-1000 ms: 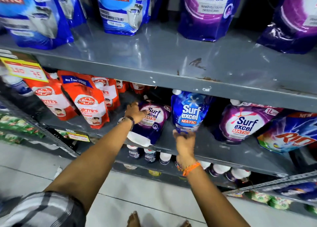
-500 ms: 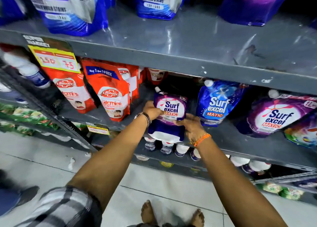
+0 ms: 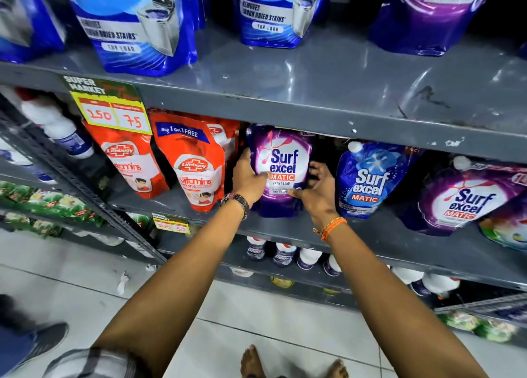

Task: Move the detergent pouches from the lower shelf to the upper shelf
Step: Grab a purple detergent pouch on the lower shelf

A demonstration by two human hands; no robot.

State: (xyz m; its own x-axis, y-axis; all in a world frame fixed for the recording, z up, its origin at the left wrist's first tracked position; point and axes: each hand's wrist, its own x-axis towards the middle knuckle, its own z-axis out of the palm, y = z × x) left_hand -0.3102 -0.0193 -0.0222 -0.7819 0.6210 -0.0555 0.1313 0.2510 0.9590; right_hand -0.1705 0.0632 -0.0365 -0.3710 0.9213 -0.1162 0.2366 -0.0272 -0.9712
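Note:
A purple Surf Excel pouch (image 3: pixel 281 160) stands upright at the front of the lower shelf (image 3: pixel 399 243). My left hand (image 3: pixel 248 178) grips its left side. My right hand (image 3: pixel 315 190) holds its right lower edge, thumb across the front. To the right on the same shelf lean a blue Surf Excel pouch (image 3: pixel 368 180) and another purple Surf Excel pouch (image 3: pixel 464 200). The upper shelf (image 3: pixel 328 80) carries big blue pouches (image 3: pixel 134 20) and a large purple pouch (image 3: pixel 427 15) at the back, with bare grey surface in front.
Red Lifebuoy pouches (image 3: pixel 194 163) stand just left of my left hand. A yellow price tag (image 3: pixel 114 115) hangs from the upper shelf edge. White bottles (image 3: pixel 285 255) fill the shelf below. A person's shoe (image 3: pixel 42 337) is on the tiled floor at left.
The purple pouch went from lying tipped over to held upright between both hands. My right hand came over from the blue pouch onto it. The view moved closer.

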